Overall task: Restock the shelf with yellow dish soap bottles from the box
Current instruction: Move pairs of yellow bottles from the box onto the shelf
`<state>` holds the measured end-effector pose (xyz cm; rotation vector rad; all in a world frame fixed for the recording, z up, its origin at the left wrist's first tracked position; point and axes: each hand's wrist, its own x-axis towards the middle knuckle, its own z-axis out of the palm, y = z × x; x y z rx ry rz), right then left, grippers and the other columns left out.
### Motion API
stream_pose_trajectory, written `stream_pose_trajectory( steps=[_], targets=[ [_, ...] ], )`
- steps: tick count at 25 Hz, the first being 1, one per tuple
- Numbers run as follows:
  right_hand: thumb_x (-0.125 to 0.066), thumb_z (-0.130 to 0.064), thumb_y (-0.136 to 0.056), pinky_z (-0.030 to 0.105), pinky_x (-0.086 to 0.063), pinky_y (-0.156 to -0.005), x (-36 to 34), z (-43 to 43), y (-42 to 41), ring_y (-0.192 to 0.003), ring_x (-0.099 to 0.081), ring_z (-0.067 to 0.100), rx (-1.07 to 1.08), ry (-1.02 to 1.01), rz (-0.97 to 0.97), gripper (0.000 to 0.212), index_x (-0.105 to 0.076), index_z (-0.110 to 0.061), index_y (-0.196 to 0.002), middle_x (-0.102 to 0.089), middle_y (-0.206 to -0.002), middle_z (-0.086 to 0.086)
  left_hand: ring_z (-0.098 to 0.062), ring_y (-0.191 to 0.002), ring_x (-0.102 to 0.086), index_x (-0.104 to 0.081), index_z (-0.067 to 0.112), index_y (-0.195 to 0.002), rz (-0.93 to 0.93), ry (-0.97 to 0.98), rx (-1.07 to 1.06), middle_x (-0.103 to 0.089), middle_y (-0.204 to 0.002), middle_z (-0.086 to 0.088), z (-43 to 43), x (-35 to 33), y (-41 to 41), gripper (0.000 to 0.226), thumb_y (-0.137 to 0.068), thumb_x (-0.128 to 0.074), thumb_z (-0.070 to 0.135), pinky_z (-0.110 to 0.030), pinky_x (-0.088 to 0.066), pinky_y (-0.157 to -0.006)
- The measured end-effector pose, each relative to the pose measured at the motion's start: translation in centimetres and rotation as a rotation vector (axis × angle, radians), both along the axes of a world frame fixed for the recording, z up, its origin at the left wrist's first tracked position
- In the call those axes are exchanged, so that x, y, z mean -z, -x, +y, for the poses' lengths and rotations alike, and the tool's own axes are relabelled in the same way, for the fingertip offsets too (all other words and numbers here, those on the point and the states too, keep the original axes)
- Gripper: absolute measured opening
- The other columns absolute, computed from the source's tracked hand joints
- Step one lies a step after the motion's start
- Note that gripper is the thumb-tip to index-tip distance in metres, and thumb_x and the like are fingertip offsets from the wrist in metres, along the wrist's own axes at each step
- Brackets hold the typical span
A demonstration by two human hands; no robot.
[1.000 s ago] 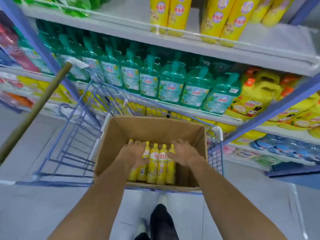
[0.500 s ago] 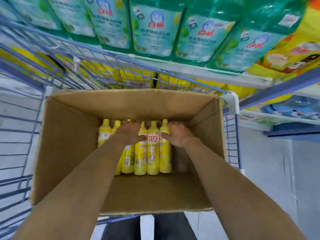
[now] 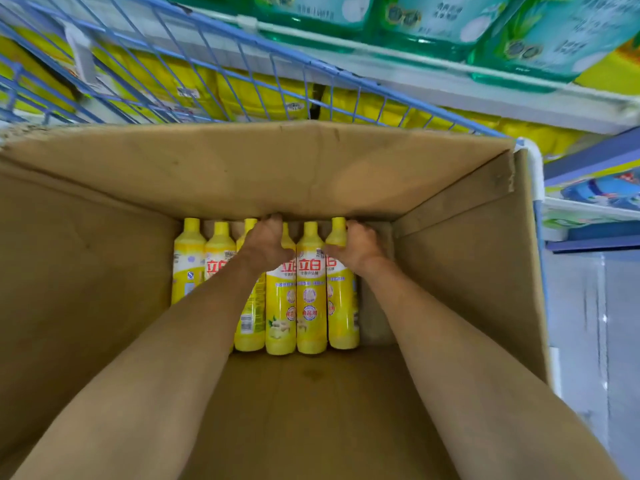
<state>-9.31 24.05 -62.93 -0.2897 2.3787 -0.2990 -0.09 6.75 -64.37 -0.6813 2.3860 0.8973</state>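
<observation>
Several yellow dish soap bottles (image 3: 311,299) stand in a row against the far wall of an open cardboard box (image 3: 104,271). Both my arms reach down into the box. My left hand (image 3: 265,242) is wrapped over the necks of the middle bottles. My right hand (image 3: 358,245) grips the neck of the rightmost bottle (image 3: 343,306). The bottles still rest on the box floor. My fingertips are hidden behind the bottle tops.
The box sits in a blue wire cart (image 3: 207,71) beside the store shelving. A white shelf edge (image 3: 450,84) above carries green bottles (image 3: 433,22); yellow packs (image 3: 263,98) show through the cart wires. Grey floor (image 3: 581,323) lies to the right.
The view has dropped and closed in on the box. Both hands went deeper and closed around the bottle necks.
</observation>
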Motion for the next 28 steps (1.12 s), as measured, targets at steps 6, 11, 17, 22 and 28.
stream_pose_trajectory(
  steps=[6,11,17,22,28],
  targets=[
    [-0.088,-0.048,-0.040,0.045,-0.060,-0.088,0.7,2.3,-0.2,-0.094,-0.074,0.022,0.200,0.140,-0.220,0.073,-0.070,-0.014,-0.102,-0.076,-0.102,0.003,-0.018,-0.089,-0.059,-0.064,0.011,-0.108,0.059,-0.297,-0.334,-0.061,-0.089,0.002,0.3,-0.9,-0.5,0.056,-0.061,-0.095,0.018,-0.027,-0.048,-0.072],
    [-0.095,-0.023,-0.061,0.043,-0.059,-0.089,-2.2,1.8,-1.7,-0.098,-0.072,0.024,0.191,0.275,-0.214,0.058,-0.067,-0.011,-0.111,-0.074,-0.107,0.006,-0.026,-0.115,-0.065,-0.066,0.013,-0.120,0.067,-0.530,-0.358,-0.072,-0.116,-0.006,0.6,-2.9,-2.5,0.074,-0.053,-0.094,0.026,-0.045,-0.053,-0.099],
    [-0.098,-0.037,-0.054,0.032,-0.051,-0.084,-11.2,3.0,-3.3,-0.092,-0.064,0.015,-0.028,0.342,-0.055,0.065,-0.066,-0.016,-0.107,-0.073,-0.102,-0.001,-0.018,-0.101,-0.066,-0.066,0.012,-0.114,0.260,-0.466,-0.300,-0.071,-0.110,-0.008,1.7,-11.5,-4.4,0.072,-0.050,-0.091,0.032,-0.036,-0.056,-0.091],
    [-0.096,-0.036,-0.057,0.029,-0.044,-0.088,-24.3,2.7,-1.8,-0.101,-0.061,0.015,-0.071,0.465,0.043,0.075,-0.064,-0.013,-0.121,-0.067,-0.110,-0.003,-0.009,-0.107,-0.053,-0.060,0.007,-0.132,0.353,-0.323,-0.140,-0.056,-0.118,0.007,0.4,-25.7,-2.0,0.084,-0.057,-0.095,0.023,-0.021,-0.042,-0.094],
    [-0.093,-0.046,-0.053,0.048,-0.057,-0.085,-42.5,1.5,2.7,-0.095,-0.070,0.024,-0.135,0.653,0.197,0.066,-0.065,-0.017,-0.105,-0.073,-0.100,0.003,-0.025,-0.107,-0.065,-0.063,0.006,-0.122,0.617,-0.201,0.033,-0.067,-0.117,-0.002,-1.9,-44.1,2.5,0.076,-0.059,-0.097,0.031,-0.043,-0.054,-0.092]
  ],
)
